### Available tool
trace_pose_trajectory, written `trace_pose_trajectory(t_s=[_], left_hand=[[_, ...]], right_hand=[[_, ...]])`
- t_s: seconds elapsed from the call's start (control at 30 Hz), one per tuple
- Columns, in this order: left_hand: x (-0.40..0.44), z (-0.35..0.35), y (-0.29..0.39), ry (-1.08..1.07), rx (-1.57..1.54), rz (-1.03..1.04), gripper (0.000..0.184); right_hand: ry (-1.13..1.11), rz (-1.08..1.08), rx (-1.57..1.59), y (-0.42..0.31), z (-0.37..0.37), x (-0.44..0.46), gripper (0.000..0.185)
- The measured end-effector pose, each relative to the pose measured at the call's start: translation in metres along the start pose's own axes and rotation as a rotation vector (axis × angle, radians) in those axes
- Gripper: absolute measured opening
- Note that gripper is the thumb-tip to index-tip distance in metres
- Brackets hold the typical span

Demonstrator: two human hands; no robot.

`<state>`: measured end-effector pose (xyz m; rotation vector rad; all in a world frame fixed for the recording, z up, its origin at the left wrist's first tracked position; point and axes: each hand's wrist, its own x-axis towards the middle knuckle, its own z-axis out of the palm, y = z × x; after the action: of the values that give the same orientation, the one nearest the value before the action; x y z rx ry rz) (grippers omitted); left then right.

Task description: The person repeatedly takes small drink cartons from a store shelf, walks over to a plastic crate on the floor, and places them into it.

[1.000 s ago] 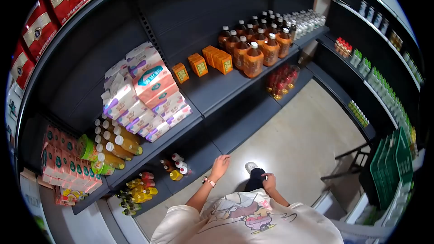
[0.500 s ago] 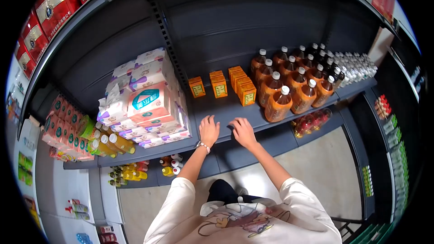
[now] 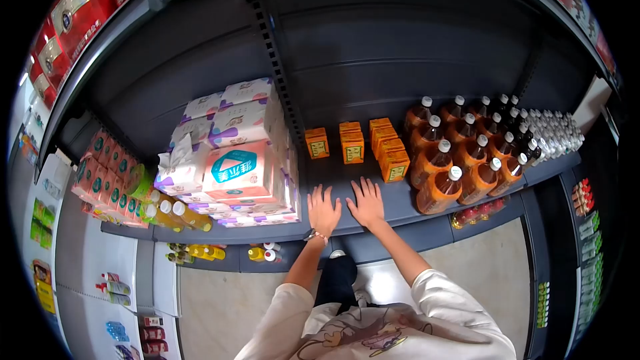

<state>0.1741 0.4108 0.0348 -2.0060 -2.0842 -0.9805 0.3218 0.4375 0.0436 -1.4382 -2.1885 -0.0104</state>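
Both hands rest on the front part of the dark shelf, palms down. My left hand, with a bracelet at the wrist, lies just right of the stacked tissue packs, its fingers spread. Beside it, my right hand lies flat with fingers apart, below the small orange boxes. Neither hand holds anything. Behind them stand more orange boxes, and right of my right hand are large brown bottles with white caps.
Pink packs and yellow drink bottles stand at the left. Silver-topped bottles fill the shelf's right end. A lower shelf holds small yellow bottles. Red bags sit above. Another shelf unit is at the right.
Both hands have come up from near the body and forward onto the shelf, where they now lie flat. The view has turned to face the shelf and moved closer.
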Motion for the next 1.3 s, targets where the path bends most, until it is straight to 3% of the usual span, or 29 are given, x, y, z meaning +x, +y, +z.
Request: trace_pose_trajectory(t_s=[0.53,0.83,1.3], left_hand=[[-0.0022,0.0005,-0.0012,0.053,0.042,-0.085,0.042],[-0.0017,0.0013,-0.0010,0.078,0.042,-0.071,0.042],[-0.0023,0.0001,0.0019,0.063,0.076,-0.036,0.047]], right_hand=[[-0.039,0.072,0.038,0.0022,0.0041,-0.0011,0.055],[0.055,0.138,0.048,-0.0020,-0.0010,-0.0007,0.056],[0.070,0.085,-0.001,0.0032,0.0017,-0.0023,0.051]])
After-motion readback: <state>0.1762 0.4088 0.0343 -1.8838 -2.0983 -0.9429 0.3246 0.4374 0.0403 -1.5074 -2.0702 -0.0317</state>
